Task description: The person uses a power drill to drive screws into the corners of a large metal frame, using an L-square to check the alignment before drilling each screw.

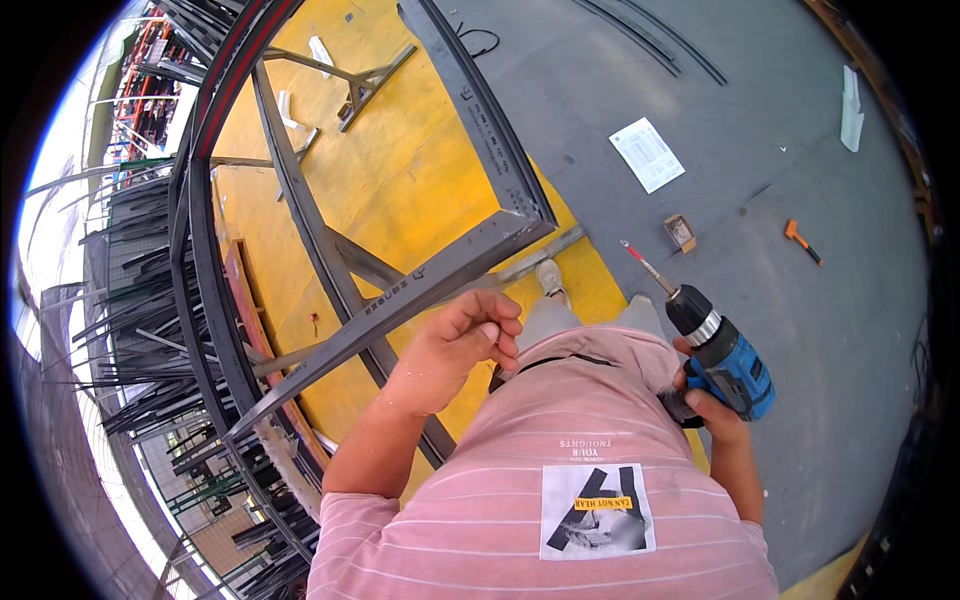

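My right hand [708, 402] is wrapped round the grip of a blue and black cordless drill [735, 365]. From its chuck a long bit [650, 270] with a red section points up and to the left. My left hand [462, 345] is raised in front of my body, its fingers curled in and the thumb pressed to them. Whatever it pinches, if anything, is hidden or too small to name. Just beyond that hand lies the near corner of a dark grey profile frame [500, 228], its long near bar running down to the left.
The frame rests on metal stands [375, 90] over a yellow floor [400, 150]. On the grey floor to the right lie a paper sheet [647, 155], a small open box [680, 233] and an orange hammer [800, 242]. Racks of dark profiles [140, 300] stand at left.
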`<state>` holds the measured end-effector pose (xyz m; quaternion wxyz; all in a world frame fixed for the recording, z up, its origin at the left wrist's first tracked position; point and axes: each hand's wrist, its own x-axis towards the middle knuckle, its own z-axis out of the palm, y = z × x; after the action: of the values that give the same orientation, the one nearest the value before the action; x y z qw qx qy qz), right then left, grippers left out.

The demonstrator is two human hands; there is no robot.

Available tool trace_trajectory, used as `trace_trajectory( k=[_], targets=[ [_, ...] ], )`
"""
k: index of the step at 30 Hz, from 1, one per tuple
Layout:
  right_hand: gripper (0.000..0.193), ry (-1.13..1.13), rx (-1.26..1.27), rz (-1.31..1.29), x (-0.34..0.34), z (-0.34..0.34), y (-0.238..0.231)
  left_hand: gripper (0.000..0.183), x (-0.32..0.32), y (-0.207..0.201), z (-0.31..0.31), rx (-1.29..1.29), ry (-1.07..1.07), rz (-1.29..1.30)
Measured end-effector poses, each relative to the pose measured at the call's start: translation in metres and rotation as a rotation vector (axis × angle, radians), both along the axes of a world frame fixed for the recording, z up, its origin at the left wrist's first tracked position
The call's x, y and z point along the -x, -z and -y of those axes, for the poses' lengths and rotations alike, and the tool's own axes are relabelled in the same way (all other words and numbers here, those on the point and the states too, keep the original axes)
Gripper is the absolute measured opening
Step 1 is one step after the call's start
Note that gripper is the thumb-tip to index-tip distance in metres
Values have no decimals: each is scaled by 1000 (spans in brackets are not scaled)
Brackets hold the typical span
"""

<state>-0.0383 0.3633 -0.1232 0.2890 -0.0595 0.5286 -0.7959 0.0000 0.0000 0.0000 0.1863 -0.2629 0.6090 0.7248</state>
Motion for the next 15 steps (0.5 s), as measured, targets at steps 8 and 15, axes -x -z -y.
trace_trajectory(
  k=[8, 15],
  targets=[
    [45, -305, -559, -820, 31, 17, -35, 19, 11, 19, -29, 65, -179, -98],
    [52, -424, -641, -751, 27, 21, -23, 23, 5, 16, -36, 152, -155, -284]
  ],
)
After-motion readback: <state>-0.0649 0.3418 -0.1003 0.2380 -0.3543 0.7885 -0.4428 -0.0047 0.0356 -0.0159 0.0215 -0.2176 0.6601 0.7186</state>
